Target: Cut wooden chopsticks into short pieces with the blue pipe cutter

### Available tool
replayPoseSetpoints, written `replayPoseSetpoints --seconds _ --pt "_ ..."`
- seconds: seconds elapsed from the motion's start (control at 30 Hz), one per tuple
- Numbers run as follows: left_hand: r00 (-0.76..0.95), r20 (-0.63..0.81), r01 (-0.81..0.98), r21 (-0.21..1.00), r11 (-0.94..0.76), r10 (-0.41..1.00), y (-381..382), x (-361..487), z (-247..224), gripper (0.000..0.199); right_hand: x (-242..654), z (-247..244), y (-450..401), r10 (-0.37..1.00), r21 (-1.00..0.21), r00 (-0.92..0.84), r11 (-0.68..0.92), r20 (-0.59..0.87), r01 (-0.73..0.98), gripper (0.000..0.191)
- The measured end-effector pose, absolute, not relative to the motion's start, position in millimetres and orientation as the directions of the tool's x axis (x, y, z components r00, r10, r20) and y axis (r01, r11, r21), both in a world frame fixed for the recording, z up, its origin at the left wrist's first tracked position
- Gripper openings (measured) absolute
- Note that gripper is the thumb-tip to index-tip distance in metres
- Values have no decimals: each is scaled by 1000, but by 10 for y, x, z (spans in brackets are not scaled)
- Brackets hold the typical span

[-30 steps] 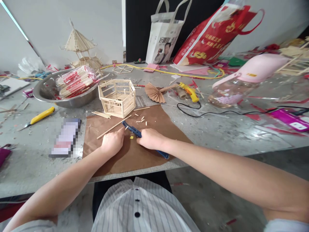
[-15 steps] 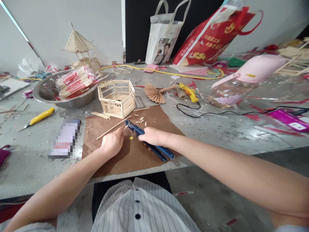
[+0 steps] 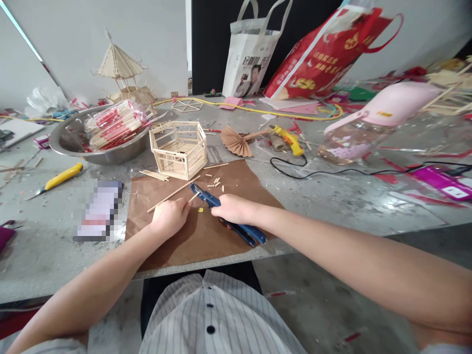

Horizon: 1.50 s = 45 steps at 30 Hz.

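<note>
Shirt (image 3: 221, 319) at bottom centre, then table (image 3: 332, 206) edge; brown cloth (image 3: 206, 241) across lower centre, both hands over it; right hand (image 3: 234, 209), just right of centre, fingers wrapped round blue cutter (image 3: 206, 195), whose handles stand apart below the grip, head pointing up-left; left hand (image 3: 170, 216), left of centre, fingers drawn together, seemingly pinching a short stick (image 3: 193, 197) (fingertips mostly hidden); stick's free end sticks out toward the cutter head, at or between the blades, can't tell which.

Change: a second ago handles looked pressed together, now they're spread; more stick shows past the left fingers than half a second ago; reads as blades released and stick fed forward, so this length looks not yet cut.

Yellow scrap (image 3: 201, 210) on cloth between the hands; loose stick (image 3: 162, 201) slanting just behind left hand; cut bits (image 3: 217, 183) beyond the cutter, centre, same pale wood; phone (image 3: 98, 211) left of cloth, screen blurred; knife (image 3: 64, 177) farther left; wooden frame (image 3: 187, 167) at cloth's back edge, upright, upper centre-left; bowl (image 3: 106, 156) left of it, stick packs (image 3: 116, 125) inside; fan (image 3: 238, 141) and yellow glue gun (image 3: 289, 140) right of the frame; bottle (image 3: 342, 142) at right; pavilion (image 3: 120, 64) upper left; white bag (image 3: 249, 64) and red bag (image 3: 320, 54) at top.
</note>
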State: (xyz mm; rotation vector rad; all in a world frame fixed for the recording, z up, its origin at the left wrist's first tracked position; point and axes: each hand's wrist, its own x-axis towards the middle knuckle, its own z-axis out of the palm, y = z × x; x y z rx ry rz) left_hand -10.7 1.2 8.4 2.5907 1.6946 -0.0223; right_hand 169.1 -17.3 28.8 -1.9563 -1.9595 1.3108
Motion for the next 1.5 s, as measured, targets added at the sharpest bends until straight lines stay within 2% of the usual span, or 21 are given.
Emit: replayPoseSetpoints --seconds 0.13,0.23,0.33,0.47,0.63,0.97,1.17,1.5 --pt "455 -45 889 75 -451 889 13 -113 130 45 1699 331 -182 815 -668 -207 -267 -541 695 15" --pt "499 -48 863 118 -491 865 27 -128 146 45 1690 375 -174 802 -675 -226 -272 -553 686 12" --pt "492 -30 866 123 -485 870 38 -129 137 45 1675 401 -161 822 -633 -224 -200 -524 748 14" --pt "442 -39 894 94 -437 896 42 -102 112 47 1656 405 -159 855 -515 -206 -81 -475 853 22" --pt "408 -48 912 67 -405 912 40 -76 97 45 1617 403 -189 867 -409 -195 -11 -459 913 30" --pt "447 -5 894 45 -446 895 49 -101 48 47 1601 375 -201 877 -373 -181 1 -446 928 36" --pt "462 -11 887 17 -462 887 56 -111 20 49 1591 328 -193 895 -319 -161 22 -417 947 38" --pt "448 -24 894 -17 -449 894 53 -97 22 48 1583 310 -207 912 -306 -151 30 -381 952 36"
